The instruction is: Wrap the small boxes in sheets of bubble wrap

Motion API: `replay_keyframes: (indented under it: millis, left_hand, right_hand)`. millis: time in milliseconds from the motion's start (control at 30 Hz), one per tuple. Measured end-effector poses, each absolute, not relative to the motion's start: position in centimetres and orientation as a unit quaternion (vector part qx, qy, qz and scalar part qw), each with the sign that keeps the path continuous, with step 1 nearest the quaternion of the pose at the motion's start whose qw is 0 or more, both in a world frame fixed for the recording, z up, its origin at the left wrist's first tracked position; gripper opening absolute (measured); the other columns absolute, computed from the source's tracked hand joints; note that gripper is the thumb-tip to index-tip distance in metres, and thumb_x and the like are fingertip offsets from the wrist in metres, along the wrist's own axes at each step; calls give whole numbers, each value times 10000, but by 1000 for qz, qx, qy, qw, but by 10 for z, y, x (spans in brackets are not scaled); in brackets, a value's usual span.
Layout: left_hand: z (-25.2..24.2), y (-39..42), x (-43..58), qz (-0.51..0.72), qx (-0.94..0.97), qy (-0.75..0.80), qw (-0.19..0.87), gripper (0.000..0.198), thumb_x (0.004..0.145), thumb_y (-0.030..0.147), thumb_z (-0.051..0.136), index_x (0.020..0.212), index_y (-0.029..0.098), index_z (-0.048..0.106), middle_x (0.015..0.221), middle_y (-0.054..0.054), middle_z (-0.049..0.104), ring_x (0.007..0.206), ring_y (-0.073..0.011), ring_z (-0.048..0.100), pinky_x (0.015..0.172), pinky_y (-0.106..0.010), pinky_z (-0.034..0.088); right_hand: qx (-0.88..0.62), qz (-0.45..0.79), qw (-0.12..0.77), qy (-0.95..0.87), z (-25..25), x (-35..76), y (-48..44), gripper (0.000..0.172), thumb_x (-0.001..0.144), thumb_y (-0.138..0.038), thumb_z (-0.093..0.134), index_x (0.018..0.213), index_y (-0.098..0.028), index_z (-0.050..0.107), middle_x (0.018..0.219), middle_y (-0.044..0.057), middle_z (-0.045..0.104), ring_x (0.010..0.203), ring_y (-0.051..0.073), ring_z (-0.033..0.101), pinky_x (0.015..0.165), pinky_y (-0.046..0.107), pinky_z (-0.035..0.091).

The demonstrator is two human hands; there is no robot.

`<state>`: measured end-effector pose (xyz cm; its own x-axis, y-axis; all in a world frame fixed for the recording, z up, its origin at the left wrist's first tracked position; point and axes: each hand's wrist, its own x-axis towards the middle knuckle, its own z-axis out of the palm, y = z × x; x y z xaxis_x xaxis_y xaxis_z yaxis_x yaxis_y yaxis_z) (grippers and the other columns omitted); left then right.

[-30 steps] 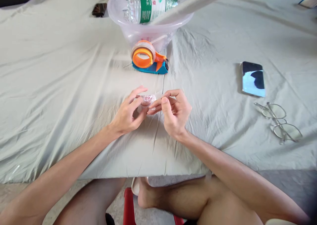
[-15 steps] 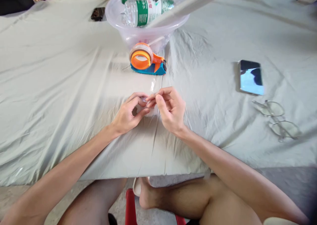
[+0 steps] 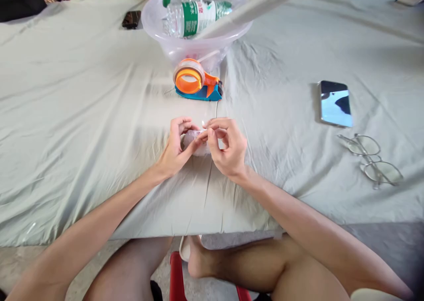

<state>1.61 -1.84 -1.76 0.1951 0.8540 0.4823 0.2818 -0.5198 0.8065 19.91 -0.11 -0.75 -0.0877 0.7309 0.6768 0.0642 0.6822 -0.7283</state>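
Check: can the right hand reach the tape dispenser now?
Probably yes: only bare tablecloth lies between the right hand and the tape dispenser, though its fingers are pinching a clear bundle.

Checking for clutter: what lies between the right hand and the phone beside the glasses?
Only bare, wrinkled tablecloth lies between the right hand and that phone, as the head view shows.
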Motion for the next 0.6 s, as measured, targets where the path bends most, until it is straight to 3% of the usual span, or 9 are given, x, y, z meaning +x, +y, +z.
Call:
replay_keyframes:
  millis: [133,300,433,600]
  left_hand:
    - [-23,-12,14,465,726,395,317,401,1193,489,566,1522,321,408,1298,-81,693,1193,-200,727,1029,-376,631]
    - [-23,-8,11,456,731,402,309,531,1194,552,547,1647,354,353,1311,-63,678,1223,-190,723,1064,-345,639]
    - [-23,-9,12,469,725,413,289,597,1182,606,557,1692,366,359,1548,-84,599,1223,-184,713,1085,-314,642]
    - [-20,-15,15,472,707,415,324,540,1180,528,598,1661,370,407,1705,-90,495,1195,-198,693,1091,-399,661]
  right_hand:
    - [-312,140,591,-730,-8,203,7,129,1116,-259,617,992,-272,652,1131,85,745,1013,230,777,821,417,708]
    - [-353,58,551,-754,-10,209,14,111,1060,-227,674,970,-262,730,1207,101,687,851,207,673,767,464,661]
    - [-350,11,553,-756,-6,212,14,150,1082,-214,709,1022,-306,810,1136,86,660,895,225,656,773,454,628]
    - [-345,-90,521,-775,-4,212,17,152,1088,-161,725,1017,-280,788,1132,91,712,927,229,671,780,446,627]
